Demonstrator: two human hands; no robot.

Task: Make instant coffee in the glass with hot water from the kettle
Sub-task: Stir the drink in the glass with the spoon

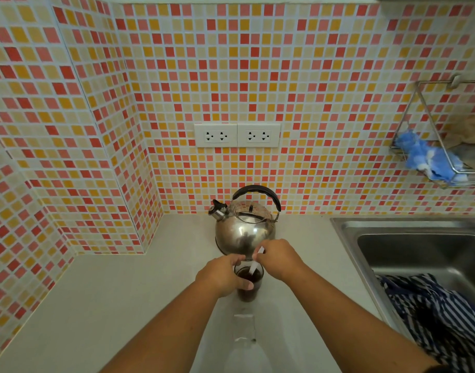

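Note:
A clear glass (249,288) of dark brown coffee stands on the pale counter (123,305) in front of me. My left hand (222,274) is wrapped around its left side and rim. My right hand (279,258) pinches a thin white stirrer (253,267) whose lower end dips into the coffee. Just behind the glass stands a shiny steel kettle (244,227) with a black handle, spout pointing left, lid on.
A steel sink (408,243) lies to the right with a dark striped cloth (432,310) in it. A wire rack (435,146) holding a blue cloth hangs on the tiled wall. Two white sockets (236,135) sit above the kettle. An empty torn sachet (244,328) lies near me.

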